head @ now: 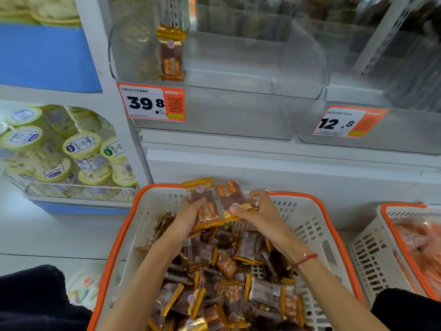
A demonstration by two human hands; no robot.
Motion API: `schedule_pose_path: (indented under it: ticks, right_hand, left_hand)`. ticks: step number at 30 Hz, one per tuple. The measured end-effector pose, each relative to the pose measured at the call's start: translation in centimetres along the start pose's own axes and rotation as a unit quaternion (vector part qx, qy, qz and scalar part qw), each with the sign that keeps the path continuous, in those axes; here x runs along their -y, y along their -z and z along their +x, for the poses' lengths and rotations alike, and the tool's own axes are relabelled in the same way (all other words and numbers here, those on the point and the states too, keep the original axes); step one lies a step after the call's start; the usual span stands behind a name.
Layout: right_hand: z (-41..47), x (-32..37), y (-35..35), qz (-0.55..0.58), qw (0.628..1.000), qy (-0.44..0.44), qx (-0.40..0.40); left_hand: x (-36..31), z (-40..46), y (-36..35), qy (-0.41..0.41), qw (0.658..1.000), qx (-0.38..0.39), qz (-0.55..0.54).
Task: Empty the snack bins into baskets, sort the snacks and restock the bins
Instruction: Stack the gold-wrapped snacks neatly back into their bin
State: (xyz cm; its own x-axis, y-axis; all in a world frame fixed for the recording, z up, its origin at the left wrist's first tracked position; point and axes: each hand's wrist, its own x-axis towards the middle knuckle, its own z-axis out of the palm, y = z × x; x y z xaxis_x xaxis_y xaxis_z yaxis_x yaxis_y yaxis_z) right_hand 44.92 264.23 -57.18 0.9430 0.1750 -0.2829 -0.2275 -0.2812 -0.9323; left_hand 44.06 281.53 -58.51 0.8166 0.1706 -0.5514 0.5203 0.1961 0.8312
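Below both wrists, the white plastic basket with an orange rim (124, 225) runs off the bottom edge, so its near wall is unseen. Right of the right hand (256, 211), a second white basket with an orange rim (372, 249) is cut by the right edge; its pinkish contents are too blurred to tell. Above the hands, the small print on the orange-and-white price tag marked 39.8 (151, 102) is unreadable. The left hand (191, 215) covers part of the gold-edged brown snack packet (205, 199) it holds.
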Motion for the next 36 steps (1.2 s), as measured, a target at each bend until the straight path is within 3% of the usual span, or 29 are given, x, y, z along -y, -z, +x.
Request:
schedule_pose_path:
  ticks: [4,6,8,10,11,14,18,22,25,26,29,31,36]
  right_hand:
    - [0.1,0.7,1.0,0.044,0.998,0.023,0.028]
    - [0.1,2.1,3.0,-0.010,0.996,0.072,0.051]
    - [0.2,3.6,5.2,-0.142,0.973,0.098,0.155]
    - [-0.1,4.4,5.5,-0.238,0.931,0.083,0.265]
    - [0.0,4.2,5.0,-0.253,0.923,0.073,0.282]
    - [-0.1,3.3,2.4,-0.241,0.943,0.072,0.218]
    - [0.2,1.9,-0.4,-0.164,0.977,0.127,0.057]
    - [0.3,2.1,-2.1,-0.071,0.981,0.164,-0.071]
    - [0.0,3.4,-2.8,-0.063,0.972,0.189,-0.126]
    - [-0.1,4.0,-3.0,-0.057,0.977,0.171,-0.112]
    - [-0.6,6.7,-3.4,-0.013,0.994,0.098,0.036]
    - [-1.1,8.5,-3.8,0.004,0.985,0.134,0.113]
    - [-2.1,14.2,-3.1,-0.008,0.969,0.229,0.095]
  left_hand:
    - [-0.5,0.2,0.5,-0.004,1.000,-0.003,-0.001]
    - [-1.0,0.6,1.4,-0.038,0.999,-0.021,0.028]
    - [-1.3,0.6,2.6,-0.088,0.987,0.004,0.131]
    - [-1.3,0.5,3.1,-0.094,0.966,0.081,0.225]
    - [-1.2,0.2,3.1,-0.090,0.955,0.121,0.254]
    - [-0.5,-0.3,1.0,-0.059,0.949,0.194,0.241]
    - [0.4,-0.1,0.7,-0.035,0.973,0.155,0.168]
    - [0.3,-0.6,1.3,-0.091,0.964,0.201,0.149]
    - [-0.9,-1.9,1.1,-0.128,0.975,0.168,0.070]
    - [-1.5,-2.5,1.1,-0.158,0.974,0.159,0.035]
    - [-4.2,-4.5,0.6,-0.246,0.963,0.106,-0.028]
    - [-6.1,-5.4,0.1,-0.289,0.953,0.071,-0.057]
    - [-11.3,-6.4,-0.2,-0.400,0.915,0.007,0.057]
